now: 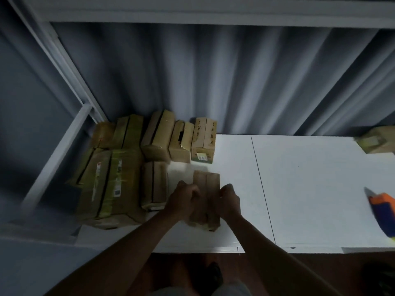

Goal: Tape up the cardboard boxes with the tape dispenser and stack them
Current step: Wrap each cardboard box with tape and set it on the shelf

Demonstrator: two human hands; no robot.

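A small brown cardboard box (206, 183) lies on the white table (310, 189) near its front edge, flaps closed with a seam down the middle. My left hand (184, 200) grips its left side with curled fingers, and my right hand (229, 200) grips its right side. The orange and blue tape dispenser (382, 212) lies at the far right of the table, well away from both hands. Several taped boxes (111, 184) sit in a group at the left, some stacked.
Three upright boxes (181, 139) stand in a row at the back, against a grey curtain. Another box (378, 139) lies at the far right edge. A white metal shelf frame (64, 60) rises on the left. The table's front edge runs just below my forearms.
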